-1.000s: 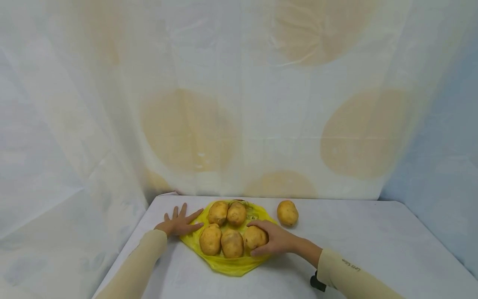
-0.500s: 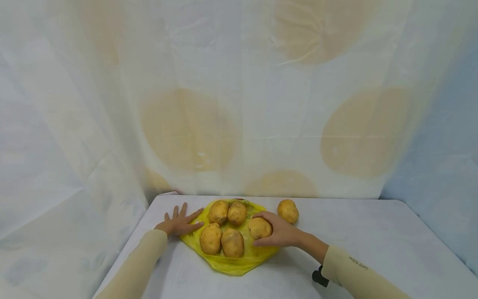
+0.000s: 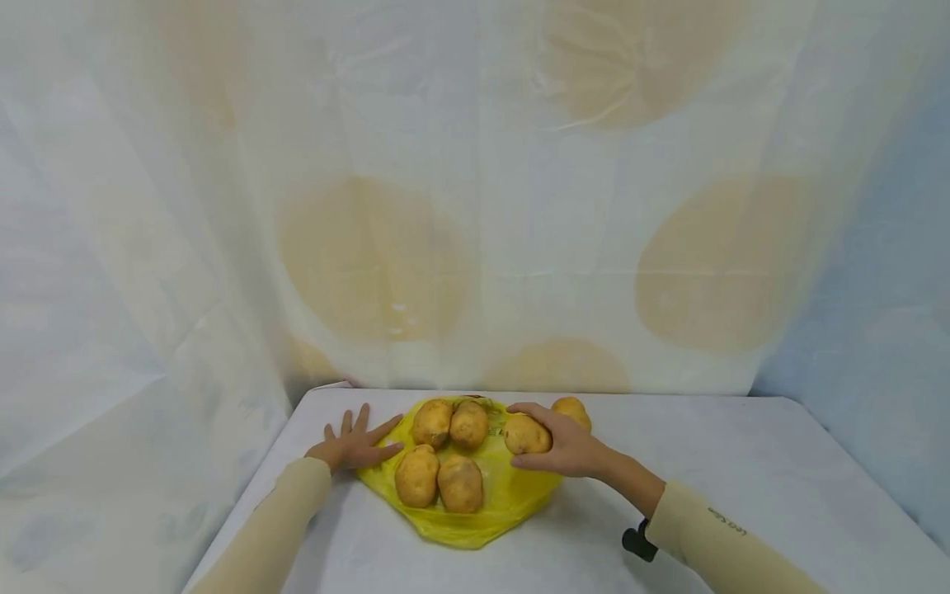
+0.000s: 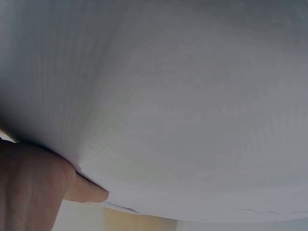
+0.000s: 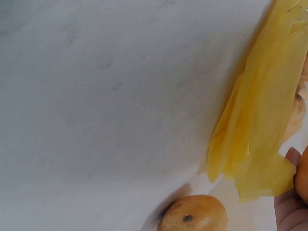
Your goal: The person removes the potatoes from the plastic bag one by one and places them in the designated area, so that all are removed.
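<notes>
In the head view, my right hand (image 3: 564, 445) grips a potato (image 3: 527, 435) over the right part of a yellow plastic bag (image 3: 512, 491). Fingers lie behind the potato and the thumb in front. Several other potatoes (image 3: 461, 484) rest on the bag to the left. With fingers spread, my left hand (image 3: 356, 445) lies flat at the bag's left edge, its thumb and index finger touching the plastic. The right wrist view catches only part of the right hand (image 5: 288, 211) and the held potato (image 5: 302, 178) at its right border.
One loose potato (image 3: 571, 412) lies on the white table (image 3: 712, 478), just behind the right hand and off the bag. A patterned curtain (image 3: 519, 289) hangs along the table's back edge, with more cloth (image 3: 883, 371) at the right side.
My right hand has lifted the potato from the front row and carried it back and to the right. The left hand has stayed in place.
</notes>
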